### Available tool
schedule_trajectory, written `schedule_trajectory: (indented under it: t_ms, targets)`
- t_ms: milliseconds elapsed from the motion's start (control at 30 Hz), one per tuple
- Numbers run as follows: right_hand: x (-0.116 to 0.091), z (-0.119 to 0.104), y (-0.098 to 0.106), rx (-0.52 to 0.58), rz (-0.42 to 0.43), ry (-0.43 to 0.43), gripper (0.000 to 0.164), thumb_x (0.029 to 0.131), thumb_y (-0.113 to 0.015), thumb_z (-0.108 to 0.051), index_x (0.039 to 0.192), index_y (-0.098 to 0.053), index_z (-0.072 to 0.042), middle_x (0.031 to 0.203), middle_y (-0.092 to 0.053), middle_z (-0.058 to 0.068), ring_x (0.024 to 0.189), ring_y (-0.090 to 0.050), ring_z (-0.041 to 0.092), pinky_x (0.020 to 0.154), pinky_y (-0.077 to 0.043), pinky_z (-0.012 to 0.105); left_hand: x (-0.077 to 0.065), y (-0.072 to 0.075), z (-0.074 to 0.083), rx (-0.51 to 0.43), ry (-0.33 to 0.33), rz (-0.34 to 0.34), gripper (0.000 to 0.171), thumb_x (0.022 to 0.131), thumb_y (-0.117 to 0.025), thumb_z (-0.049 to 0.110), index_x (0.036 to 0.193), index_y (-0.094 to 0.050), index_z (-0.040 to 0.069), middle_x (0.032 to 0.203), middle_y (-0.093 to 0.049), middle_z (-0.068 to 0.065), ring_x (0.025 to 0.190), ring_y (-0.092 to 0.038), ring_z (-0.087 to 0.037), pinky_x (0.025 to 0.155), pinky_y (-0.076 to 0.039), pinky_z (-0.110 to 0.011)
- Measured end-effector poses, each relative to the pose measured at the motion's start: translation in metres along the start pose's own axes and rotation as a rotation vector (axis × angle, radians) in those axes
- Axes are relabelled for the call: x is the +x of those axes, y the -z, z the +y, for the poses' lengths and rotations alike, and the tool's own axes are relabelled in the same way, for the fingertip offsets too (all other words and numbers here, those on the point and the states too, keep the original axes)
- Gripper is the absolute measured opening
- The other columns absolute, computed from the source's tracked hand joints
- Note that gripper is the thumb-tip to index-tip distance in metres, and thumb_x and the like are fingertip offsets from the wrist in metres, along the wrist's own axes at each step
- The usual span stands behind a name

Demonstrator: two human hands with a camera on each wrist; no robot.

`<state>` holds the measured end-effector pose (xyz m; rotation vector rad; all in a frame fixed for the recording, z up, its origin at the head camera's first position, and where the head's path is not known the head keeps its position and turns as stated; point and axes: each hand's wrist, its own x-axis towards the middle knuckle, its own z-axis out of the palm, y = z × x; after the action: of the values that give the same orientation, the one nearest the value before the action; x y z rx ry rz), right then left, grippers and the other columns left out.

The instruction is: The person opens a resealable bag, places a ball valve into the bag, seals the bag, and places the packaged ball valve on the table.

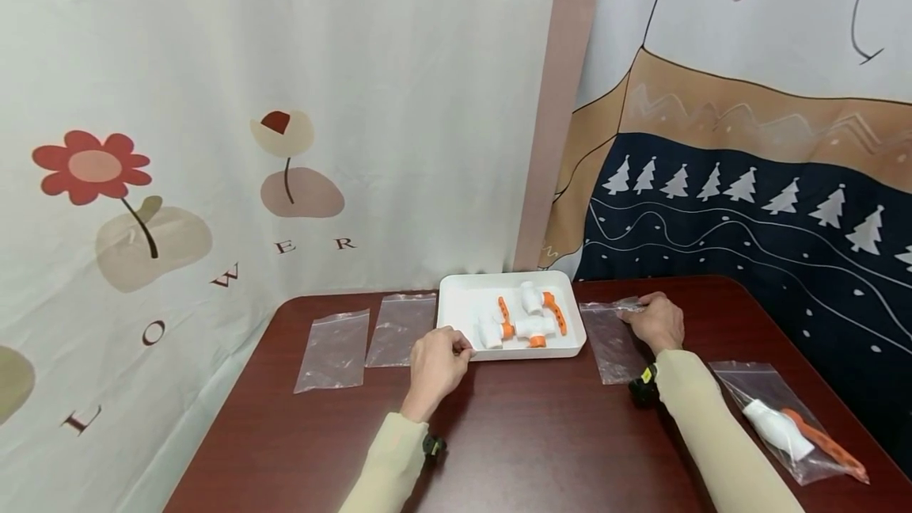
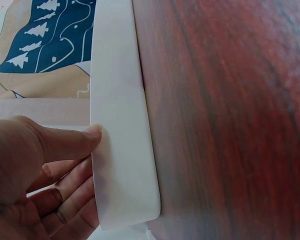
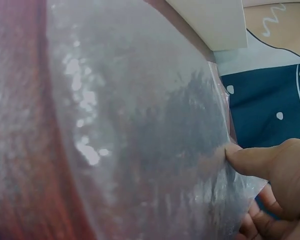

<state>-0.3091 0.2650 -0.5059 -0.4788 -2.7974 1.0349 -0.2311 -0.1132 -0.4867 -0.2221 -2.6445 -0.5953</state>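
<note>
A white tray (image 1: 456,291) stands at the back of the table and holds several white plastic valves (image 1: 530,326) with orange handles. My left hand (image 1: 436,362) grips the tray's front left corner; in the left wrist view its thumb lies on the rim of the tray wall (image 2: 122,110), fingers curled beside it. To the right of the tray, a clear zip bag (image 1: 611,347) lies flat on the table. My right hand (image 1: 655,323) pinches this bag by its top right corner. The right wrist view shows thumb and fingers at the bag's (image 3: 155,125) edge.
Two more clear bags (image 1: 332,351) (image 1: 402,331) lie left of the tray. Near the right table edge is a bag (image 1: 758,378) containing a white valve (image 1: 778,428) with an orange handle (image 1: 819,438). Printed curtains (image 1: 427,101) hang behind the dark wooden table (image 1: 541,434).
</note>
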Motion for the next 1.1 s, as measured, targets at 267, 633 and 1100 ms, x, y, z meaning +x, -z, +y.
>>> schedule_trajectory:
  t_ms: [267,633,1100]
  targets:
    - [-0.002,0.007,0.0,0.051,0.04,0.04,0.027,0.097,-0.07,-0.023,0.111,-0.072,0.0,0.111,-0.072,0.026,0.098,-0.063,0.04,0.078,-0.052,0.05,0.0,-0.002,0.0,-0.012,0.012,-0.01,0.018,0.079,-0.087,0.022,0.068,-0.073,0.027,0.07,-0.063,0.014,0.063,-0.062,-0.013,0.057,-0.045,-0.029]
    - [-0.007,0.011,0.015,0.026,0.113,0.174,0.022,0.1,-0.064,-0.02,0.106,-0.074,-0.001,0.094,-0.074,0.02,0.079,-0.064,0.029,0.06,-0.043,0.029,-0.001,-0.002,0.001,-0.022,-0.021,0.029,0.018,0.076,-0.089,0.021,0.068,-0.073,0.025,0.068,-0.064,0.012,0.062,-0.062,-0.012,0.056,-0.045,-0.029]
    - [-0.022,0.006,0.035,0.091,0.17,0.226,0.024,0.102,-0.063,-0.023,0.109,-0.075,-0.002,0.097,-0.074,0.02,0.076,-0.061,0.025,0.062,-0.044,0.03,-0.001,0.0,0.001,-0.023,-0.002,0.013,0.019,0.078,-0.088,0.023,0.068,-0.073,0.026,0.069,-0.064,0.014,0.062,-0.063,-0.012,0.057,-0.046,-0.029]
